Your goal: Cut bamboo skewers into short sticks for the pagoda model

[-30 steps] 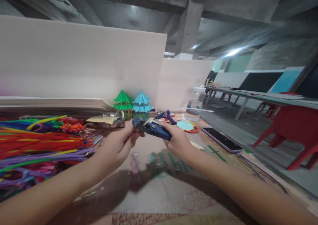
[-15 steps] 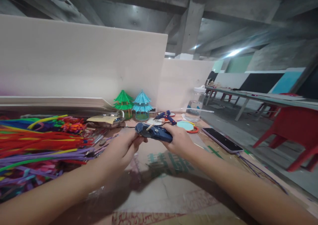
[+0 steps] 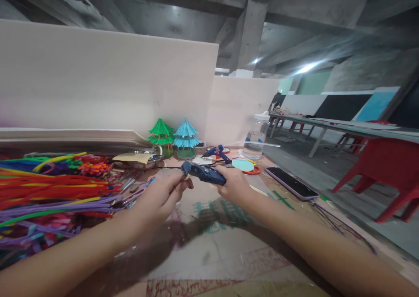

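Observation:
A dark blue object (image 3: 206, 174), glossy and lumpy, is held between my two hands above the middle of the table. My right hand (image 3: 233, 182) is wrapped round its right end. At its left end, my left hand (image 3: 170, 191) has its fingers pinched together, the fingertips touching the object's edge. Just beyond lie a blue glue gun (image 3: 220, 153) and a pale blue disc (image 3: 242, 165) beside orange scissors handles (image 3: 253, 170). A green tiered paper model (image 3: 161, 136) and a light blue one (image 3: 186, 137) stand farther back.
Colourful pipe cleaners (image 3: 55, 183) are heaped at the left. A phone (image 3: 291, 182) with cables lies at the right, and a water bottle (image 3: 256, 135) stands behind. White boards (image 3: 108, 87) rise at the back; a red chair (image 3: 389, 170) stands beyond the table.
The small pale stick seen across the top of the blue object earlier no longer shows. The object has turned slightly, and the left fingers have shifted a little at its end.

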`<control>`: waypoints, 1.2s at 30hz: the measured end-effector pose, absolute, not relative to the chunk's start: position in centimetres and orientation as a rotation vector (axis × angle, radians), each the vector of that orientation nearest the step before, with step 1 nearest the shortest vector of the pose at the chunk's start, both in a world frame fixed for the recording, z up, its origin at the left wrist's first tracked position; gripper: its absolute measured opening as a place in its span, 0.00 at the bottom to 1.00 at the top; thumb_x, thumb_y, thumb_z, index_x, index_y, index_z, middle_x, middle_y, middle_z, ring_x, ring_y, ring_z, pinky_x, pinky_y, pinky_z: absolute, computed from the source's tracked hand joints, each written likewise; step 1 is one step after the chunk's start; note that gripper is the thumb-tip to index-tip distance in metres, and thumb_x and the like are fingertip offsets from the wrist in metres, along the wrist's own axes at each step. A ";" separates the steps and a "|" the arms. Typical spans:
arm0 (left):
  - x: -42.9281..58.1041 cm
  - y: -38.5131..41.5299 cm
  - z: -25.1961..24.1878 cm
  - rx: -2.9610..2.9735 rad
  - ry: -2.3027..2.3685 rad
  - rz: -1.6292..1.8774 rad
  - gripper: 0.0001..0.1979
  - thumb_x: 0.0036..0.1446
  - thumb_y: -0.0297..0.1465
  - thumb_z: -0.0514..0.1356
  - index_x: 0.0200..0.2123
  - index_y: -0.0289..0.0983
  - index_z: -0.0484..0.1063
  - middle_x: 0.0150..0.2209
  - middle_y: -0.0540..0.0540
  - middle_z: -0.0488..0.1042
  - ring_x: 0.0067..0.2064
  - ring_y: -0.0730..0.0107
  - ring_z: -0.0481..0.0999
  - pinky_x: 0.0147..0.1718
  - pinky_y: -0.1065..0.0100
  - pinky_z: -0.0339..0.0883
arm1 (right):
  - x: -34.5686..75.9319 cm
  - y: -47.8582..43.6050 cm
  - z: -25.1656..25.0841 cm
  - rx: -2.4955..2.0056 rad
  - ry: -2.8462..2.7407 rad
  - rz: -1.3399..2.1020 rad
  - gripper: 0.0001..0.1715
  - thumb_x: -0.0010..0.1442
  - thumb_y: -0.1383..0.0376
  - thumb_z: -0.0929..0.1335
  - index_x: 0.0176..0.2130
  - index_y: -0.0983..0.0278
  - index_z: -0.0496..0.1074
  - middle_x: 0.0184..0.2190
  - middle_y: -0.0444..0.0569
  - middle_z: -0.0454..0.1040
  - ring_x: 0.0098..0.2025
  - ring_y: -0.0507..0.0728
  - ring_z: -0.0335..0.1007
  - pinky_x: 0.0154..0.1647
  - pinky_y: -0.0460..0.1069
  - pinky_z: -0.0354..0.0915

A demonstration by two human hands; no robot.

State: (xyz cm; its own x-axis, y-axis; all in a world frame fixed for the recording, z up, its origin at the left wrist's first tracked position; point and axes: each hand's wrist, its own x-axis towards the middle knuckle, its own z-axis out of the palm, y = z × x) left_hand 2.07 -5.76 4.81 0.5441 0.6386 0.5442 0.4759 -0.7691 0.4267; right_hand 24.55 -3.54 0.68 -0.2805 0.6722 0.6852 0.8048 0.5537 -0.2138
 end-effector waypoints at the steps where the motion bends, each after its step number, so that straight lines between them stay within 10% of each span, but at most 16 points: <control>1: 2.1 -5.7 4.8 2.535 0.935 1.030 0.12 0.61 0.33 0.45 0.31 0.38 0.66 0.21 0.54 0.60 0.22 0.73 0.60 0.22 0.74 0.54 | 24.5 -3.5 0.6 -1.176 -2.038 -0.197 0.09 0.52 0.67 0.67 0.36 0.62 0.72 0.31 0.52 0.79 0.31 0.59 0.74 0.33 0.49 0.64; 14: 1.3 -4.1 5.5 2.296 0.989 1.091 0.17 0.60 0.45 0.51 0.26 0.39 0.62 0.24 0.53 0.59 0.27 0.72 0.60 0.25 0.71 0.56 | 23.3 -5.2 4.6 -0.417 -1.147 1.563 0.07 0.53 0.62 0.71 0.30 0.64 0.73 0.43 0.52 0.81 0.50 0.60 0.76 0.61 0.57 0.64; 36: 1.4 -5.7 5.5 2.301 0.837 1.149 0.16 0.64 0.43 0.54 0.32 0.39 0.72 0.29 0.51 0.70 0.31 0.72 0.70 0.28 0.72 0.63 | 20.8 -10.7 6.0 -0.338 -0.998 1.759 0.06 0.54 0.68 0.65 0.33 0.65 0.72 0.50 0.54 0.77 0.57 0.64 0.71 0.63 0.64 0.61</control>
State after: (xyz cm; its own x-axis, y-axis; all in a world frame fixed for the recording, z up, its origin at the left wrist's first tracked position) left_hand 1.38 -5.70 5.54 0.4734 0.6818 0.5577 0.3221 -0.7233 0.6109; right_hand 20.81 -10.72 5.96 -0.4221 0.8782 0.2248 -0.6435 -0.1156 -0.7567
